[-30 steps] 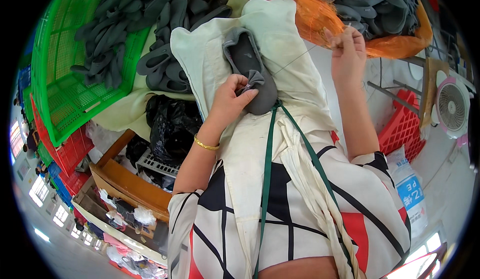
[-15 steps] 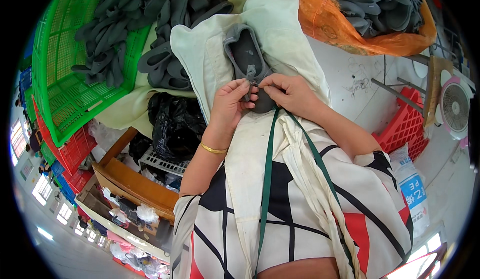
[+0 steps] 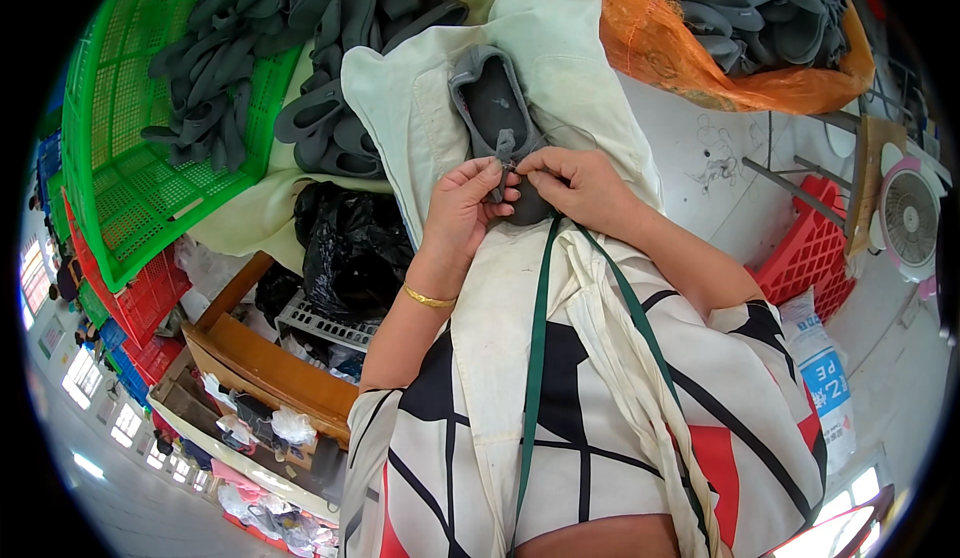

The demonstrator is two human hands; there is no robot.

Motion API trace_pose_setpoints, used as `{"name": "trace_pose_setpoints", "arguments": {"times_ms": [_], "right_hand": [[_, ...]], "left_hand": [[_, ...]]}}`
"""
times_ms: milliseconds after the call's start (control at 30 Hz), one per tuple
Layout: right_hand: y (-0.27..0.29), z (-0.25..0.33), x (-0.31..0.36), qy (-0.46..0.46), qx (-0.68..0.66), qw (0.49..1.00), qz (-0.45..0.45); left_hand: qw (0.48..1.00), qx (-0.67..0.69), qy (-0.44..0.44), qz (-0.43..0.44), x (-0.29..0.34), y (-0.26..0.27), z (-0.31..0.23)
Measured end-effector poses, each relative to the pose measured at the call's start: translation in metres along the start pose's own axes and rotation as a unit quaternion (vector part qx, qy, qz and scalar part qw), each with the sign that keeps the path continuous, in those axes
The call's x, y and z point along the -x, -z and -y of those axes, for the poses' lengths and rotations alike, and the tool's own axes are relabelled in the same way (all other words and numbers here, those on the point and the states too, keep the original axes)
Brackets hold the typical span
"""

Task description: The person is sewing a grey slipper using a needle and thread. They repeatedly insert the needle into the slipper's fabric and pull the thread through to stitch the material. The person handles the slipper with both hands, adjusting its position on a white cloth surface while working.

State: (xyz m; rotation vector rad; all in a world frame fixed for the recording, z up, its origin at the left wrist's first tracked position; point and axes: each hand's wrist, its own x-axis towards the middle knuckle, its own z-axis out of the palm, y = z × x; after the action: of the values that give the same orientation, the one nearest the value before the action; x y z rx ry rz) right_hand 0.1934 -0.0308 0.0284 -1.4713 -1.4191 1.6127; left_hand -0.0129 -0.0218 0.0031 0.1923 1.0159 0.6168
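A dark grey shoe (image 3: pixel 494 108) lies on the pale cloth over my lap, its opening facing up and its toe toward me. My left hand (image 3: pixel 466 194) pinches a small grey strap (image 3: pixel 504 144) at the front of the shoe's opening. My right hand (image 3: pixel 566 184) is beside it, thumb and forefinger pressed together at the same spot. What the right fingertips hold is too small to make out. Both hands touch or nearly touch each other above the toe.
At the far left, a green basket (image 3: pixel 120 208) holds a heap of grey shoes (image 3: pixel 215 108). An orange sack (image 3: pixel 650 38) with more grey shoes sits at the far right. Black plastic bags (image 3: pixel 350 248) and a wooden drawer (image 3: pixel 265 383) are left of me; a fan (image 3: pixel 910 216) stands right.
My hands stay over the front of the shoe with nearly the same grip. Only a very slight shift of the fingers shows.
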Motion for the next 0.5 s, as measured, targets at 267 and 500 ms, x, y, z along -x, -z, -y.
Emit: {"name": "trace_pose_setpoints", "arguments": {"times_ms": [267, 500], "right_hand": [[0.001, -0.003, -0.001, 0.004, 0.003, 1.000, 0.003], [0.013, 0.000, -0.004, -0.102, -0.077, 0.988, 0.082]], "left_hand": [[1.000, 0.016, -0.024, 0.006, 0.007, -0.007, -0.001], [0.999, 0.017, -0.041, -0.011, 0.005, -0.003, 0.009]]}}
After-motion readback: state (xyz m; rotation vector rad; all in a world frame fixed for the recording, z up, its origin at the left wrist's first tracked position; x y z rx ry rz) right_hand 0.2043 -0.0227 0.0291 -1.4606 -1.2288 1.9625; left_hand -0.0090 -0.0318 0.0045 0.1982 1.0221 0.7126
